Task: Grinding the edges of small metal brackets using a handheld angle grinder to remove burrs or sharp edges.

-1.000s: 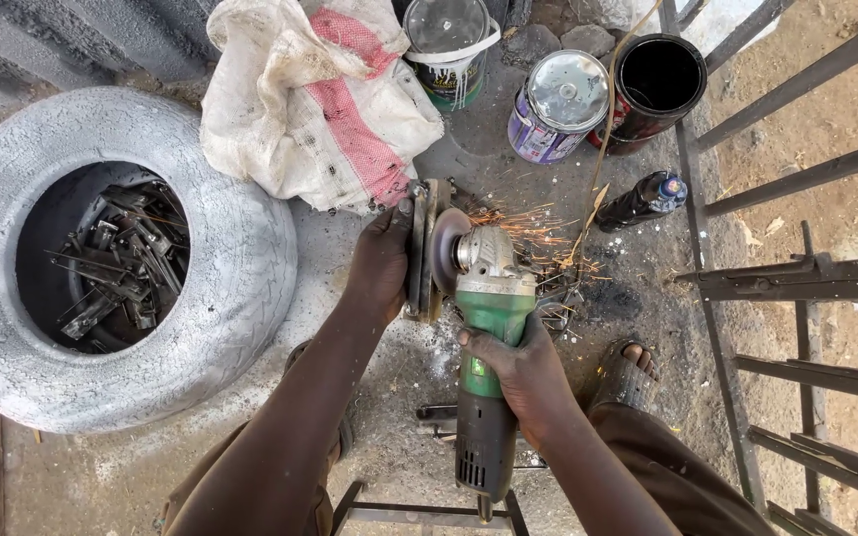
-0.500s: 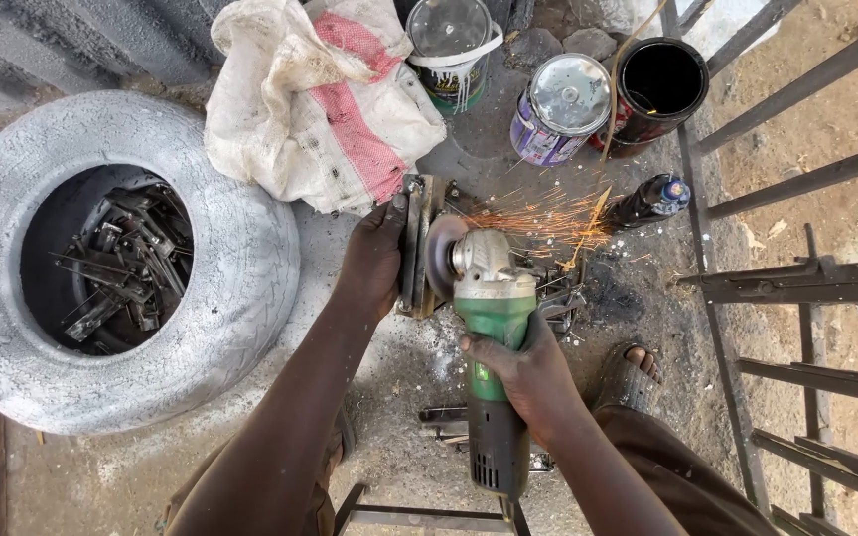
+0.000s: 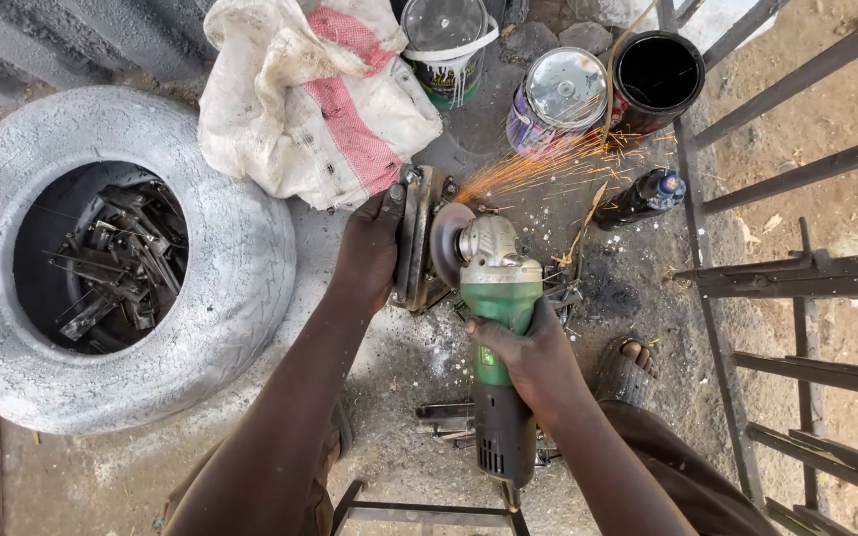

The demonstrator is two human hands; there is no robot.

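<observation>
Head camera looks straight down at two bare arms over a dusty concrete floor. Nearest to the viewer, the right hand (image 3: 533,357) is clenched around the green body of an angle grinder (image 3: 494,337). The long axis of the tool runs from the viewer away toward the disc, almost vertical in the picture. Just to the left of the disc, the left hand (image 3: 369,248) grasps a flat metal piece (image 3: 414,238), which stands on its edge on the floor with its long side parallel to the grinder. So the piece lies to the left of the disc and touches it near its top; orange sparks (image 3: 538,169) fly from there to the upper right. The left hand is nearer to the piece, and its fingers are close beside the disc. A sandalled foot (image 3: 628,369) shows on the right. Farther left lies a grey painted tyre (image 3: 240,268) with scrap metal inside. Beyond the hands lie a white and red sack (image 3: 320,99), three paint cans (image 3: 558,99) and a dark bottle (image 3: 643,197).
</observation>
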